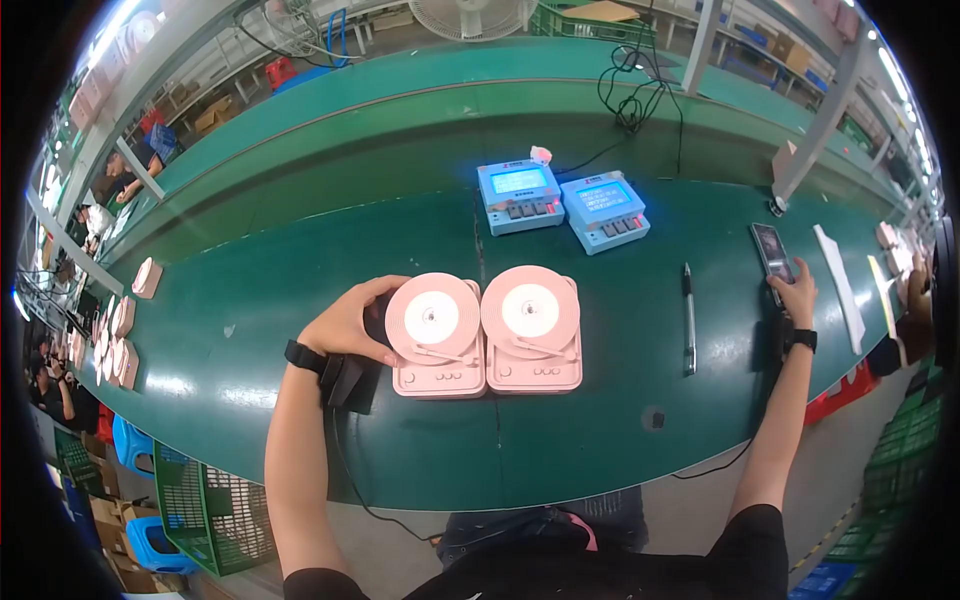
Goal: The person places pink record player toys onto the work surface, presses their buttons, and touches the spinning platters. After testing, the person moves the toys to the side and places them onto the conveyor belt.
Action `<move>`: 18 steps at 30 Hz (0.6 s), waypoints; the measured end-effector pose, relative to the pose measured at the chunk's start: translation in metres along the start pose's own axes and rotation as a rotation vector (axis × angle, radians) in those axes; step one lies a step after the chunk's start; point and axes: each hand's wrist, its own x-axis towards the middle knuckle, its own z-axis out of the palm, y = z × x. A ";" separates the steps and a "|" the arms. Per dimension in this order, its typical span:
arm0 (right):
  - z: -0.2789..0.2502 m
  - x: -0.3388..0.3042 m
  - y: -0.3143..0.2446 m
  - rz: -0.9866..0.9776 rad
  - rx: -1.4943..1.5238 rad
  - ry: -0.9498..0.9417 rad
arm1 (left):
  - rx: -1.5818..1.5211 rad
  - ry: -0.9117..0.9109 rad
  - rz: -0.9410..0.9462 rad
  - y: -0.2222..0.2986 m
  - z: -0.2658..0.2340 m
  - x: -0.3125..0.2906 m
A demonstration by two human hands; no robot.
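- My dark-clothed lap sits lowest in view, and both bare forearms rise from it toward the green surface [250,300].
- My left hand [350,322] wears a black wrist strap and curls against the left side of the left pink turntable-shaped device [436,338], fingers wrapped round something dark at its edge; I cannot tell exactly what that is.
- A second pink device [532,330] stands touching the first on its right.
- My right hand [798,292] reaches far right, arm stretched, fingers closed on the lower end of a dark phone [772,252].
- A black pen [688,318] lies between the devices and that hand.
- Two blue meters [560,203] with lit screens stand behind the devices, black cables trailing past them.
- More pink units [120,335] are lined up at the far left.
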 end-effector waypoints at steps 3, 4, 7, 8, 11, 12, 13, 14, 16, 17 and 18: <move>0.011 -0.034 -0.024 -0.055 -0.018 0.138 | 0.039 0.001 0.001 0.001 -0.019 -0.010; 0.005 -0.038 -0.035 -0.052 -0.022 0.144 | 0.038 -0.002 0.008 0.000 -0.018 -0.009; -0.015 -0.054 -0.089 -0.488 0.238 0.445 | 0.020 0.035 -0.018 0.002 -0.016 -0.008; -0.025 -0.066 -0.117 -0.594 0.351 0.426 | 0.023 0.036 -0.014 0.004 -0.013 -0.006; -0.044 -0.130 -0.206 -0.696 0.861 -0.080 | 0.011 0.079 0.011 0.018 0.001 -0.008; -0.049 -0.151 -0.231 -0.734 0.988 -0.256 | 0.012 0.067 0.016 0.024 0.007 -0.008; -0.049 -0.168 -0.248 -0.732 1.031 -0.401 | 0.050 0.077 0.035 0.031 0.016 -0.002; -0.040 -0.182 -0.262 -0.730 1.081 -0.554 | 0.091 0.093 0.045 0.035 0.024 0.001; -0.025 -0.205 -0.278 -0.681 1.102 -0.702 | 0.129 0.088 0.073 0.034 0.032 0.009; -0.013 -0.213 -0.279 -0.668 1.099 -0.689 | 0.148 0.121 0.127 0.030 0.036 0.010; 0.003 -0.220 -0.280 -0.620 1.223 -0.779 | 0.166 0.160 0.170 0.024 0.039 0.009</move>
